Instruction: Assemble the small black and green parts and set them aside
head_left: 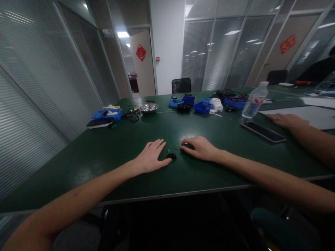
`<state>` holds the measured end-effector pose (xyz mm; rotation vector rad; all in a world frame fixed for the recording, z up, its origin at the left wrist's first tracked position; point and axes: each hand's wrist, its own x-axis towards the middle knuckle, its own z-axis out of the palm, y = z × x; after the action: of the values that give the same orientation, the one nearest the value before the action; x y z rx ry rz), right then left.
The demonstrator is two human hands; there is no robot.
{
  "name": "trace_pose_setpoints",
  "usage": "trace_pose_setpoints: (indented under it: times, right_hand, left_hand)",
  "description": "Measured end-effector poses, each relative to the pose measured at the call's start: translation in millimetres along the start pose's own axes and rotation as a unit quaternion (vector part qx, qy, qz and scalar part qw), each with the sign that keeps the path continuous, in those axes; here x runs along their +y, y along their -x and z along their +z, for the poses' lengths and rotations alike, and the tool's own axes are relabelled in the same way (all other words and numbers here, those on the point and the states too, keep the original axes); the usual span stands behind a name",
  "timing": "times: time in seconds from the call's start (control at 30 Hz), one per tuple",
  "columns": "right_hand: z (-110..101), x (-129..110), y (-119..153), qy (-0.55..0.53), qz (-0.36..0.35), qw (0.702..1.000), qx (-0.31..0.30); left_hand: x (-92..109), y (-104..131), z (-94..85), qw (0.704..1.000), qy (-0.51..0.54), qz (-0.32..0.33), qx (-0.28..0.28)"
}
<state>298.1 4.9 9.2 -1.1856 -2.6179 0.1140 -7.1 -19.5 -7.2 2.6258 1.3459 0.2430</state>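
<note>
My left hand [150, 157] lies on the green table [125, 139] with its fingers stretched out, and its thumb tip is at a small black part [171, 156]. Just behind that part is a tiny green piece [169, 151], too small to make out. To the right, my right hand [200, 148] rests on the table, its fingers wrapped round the dark handle of what looks like a screwdriver [187, 145]. The thin metal shaft points left, toward the gap between my hands.
At the right, another person's hand [290, 121] lies on white paper [314, 116], near a phone [263, 131] and a water bottle [255, 100]. Farther back are a metal bowl [149, 108], blue bins [202, 107], cables [132, 113] and a blue tray [115, 116] at left.
</note>
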Motion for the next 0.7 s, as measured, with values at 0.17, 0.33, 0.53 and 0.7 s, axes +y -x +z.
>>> trace_pose_setpoints:
  times: [0.17, 0.33, 0.53, 0.7]
  right_hand:
    - [0.2, 0.3, 0.1, -0.003, -0.003, 1.0, 0.005]
    - [0.6, -0.1, 0.0, -0.003, -0.001, 1.0, 0.004]
    - [1.4, 1.2, -0.2, 0.007, 0.004, 1.0, 0.0]
    - [-1.0, 1.1, 0.7, -0.001, -0.001, 1.0, -0.001]
  left_hand:
    - [0.5, 0.7, -1.8, 0.999, 0.027, 0.017, 0.027]
    - [13.1, 3.7, -10.9, 0.992, 0.051, 0.09, 0.076]
    - [17.8, 3.1, -12.8, 0.984, 0.066, 0.148, 0.076]
    - [-7.1, 1.2, -19.6, 0.988, 0.041, 0.122, 0.08]
